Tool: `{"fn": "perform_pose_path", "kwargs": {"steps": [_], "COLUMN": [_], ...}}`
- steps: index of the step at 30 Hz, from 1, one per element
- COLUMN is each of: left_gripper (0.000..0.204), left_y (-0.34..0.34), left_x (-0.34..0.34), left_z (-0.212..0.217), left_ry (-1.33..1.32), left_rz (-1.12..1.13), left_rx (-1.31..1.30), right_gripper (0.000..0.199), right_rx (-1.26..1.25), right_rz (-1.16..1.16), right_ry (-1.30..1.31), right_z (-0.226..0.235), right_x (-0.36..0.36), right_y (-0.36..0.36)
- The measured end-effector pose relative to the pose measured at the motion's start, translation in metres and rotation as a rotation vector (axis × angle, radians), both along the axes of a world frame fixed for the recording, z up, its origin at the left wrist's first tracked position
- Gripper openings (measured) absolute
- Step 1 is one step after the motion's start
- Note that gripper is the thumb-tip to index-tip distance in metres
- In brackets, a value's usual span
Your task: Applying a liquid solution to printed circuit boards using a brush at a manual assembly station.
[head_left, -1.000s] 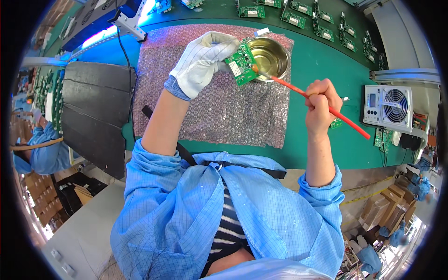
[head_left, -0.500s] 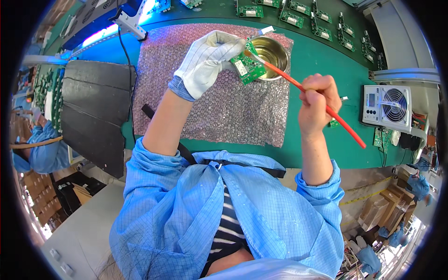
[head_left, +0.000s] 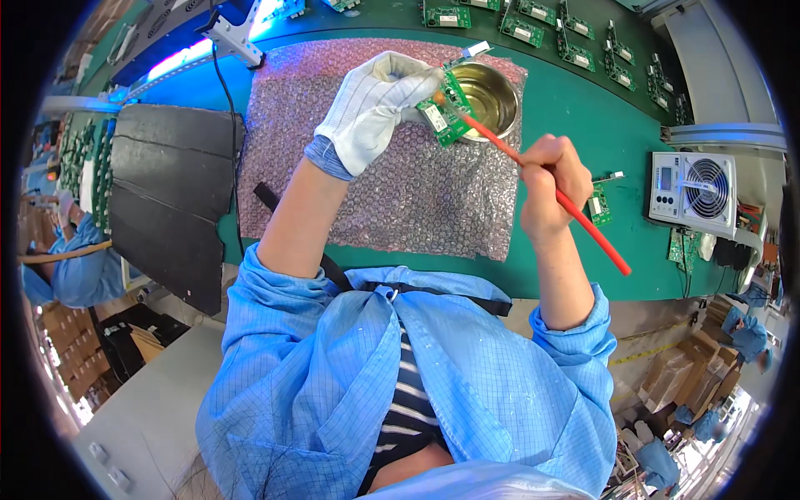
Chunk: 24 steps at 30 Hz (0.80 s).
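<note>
My left hand, in a white striped glove, pinches a green circuit board by its edge, tilted above the bubble wrap. My bare right hand is closed around a long red-handled brush. The brush's tip reaches the face of the board; whether it presses on it is hard to make out. Just behind the board stands a round metal bowl holding yellowish liquid. Part of the bowl is hidden by the board.
Bubble wrap covers the green bench. Another circuit board lies right of my right hand, near a white fan unit. Several boards stand at the back right. A black panel and a cable lie at left.
My right hand and the brush have shifted left, and the brush tip has moved across the board. The board at right is now more exposed. My left hand keeps its hold, barely moved.
</note>
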<state>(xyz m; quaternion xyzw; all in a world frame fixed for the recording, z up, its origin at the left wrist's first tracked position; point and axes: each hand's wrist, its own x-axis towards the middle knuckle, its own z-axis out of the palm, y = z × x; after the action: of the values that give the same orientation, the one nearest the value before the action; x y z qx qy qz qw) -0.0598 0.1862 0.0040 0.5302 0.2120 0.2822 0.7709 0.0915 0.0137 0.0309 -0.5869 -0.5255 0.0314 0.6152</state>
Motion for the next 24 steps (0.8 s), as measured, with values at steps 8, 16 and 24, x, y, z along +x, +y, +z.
{"fn": "perform_pose_path", "kwargs": {"steps": [8,16,24], "left_gripper": [0.031,0.033,0.036], "left_y": [0.001,-0.002,0.002], "left_x": [-0.006,-0.007,-0.009], "left_z": [-0.001,0.008,0.002], "left_ry": [-0.001,0.041,-0.033], "left_rz": [0.005,-0.026,-0.003], "left_rx": [-0.015,0.008,-0.048], "right_gripper": [0.005,0.004,0.005], "right_rx": [0.041,0.027,-0.009], "right_rz": [0.008,0.024,-0.037], "right_ry": [0.119,0.326,0.460], "right_z": [0.000,0.000,-0.008], "right_x": [0.011,0.022,0.019], "right_y": [-0.017,-0.009,-0.017]}}
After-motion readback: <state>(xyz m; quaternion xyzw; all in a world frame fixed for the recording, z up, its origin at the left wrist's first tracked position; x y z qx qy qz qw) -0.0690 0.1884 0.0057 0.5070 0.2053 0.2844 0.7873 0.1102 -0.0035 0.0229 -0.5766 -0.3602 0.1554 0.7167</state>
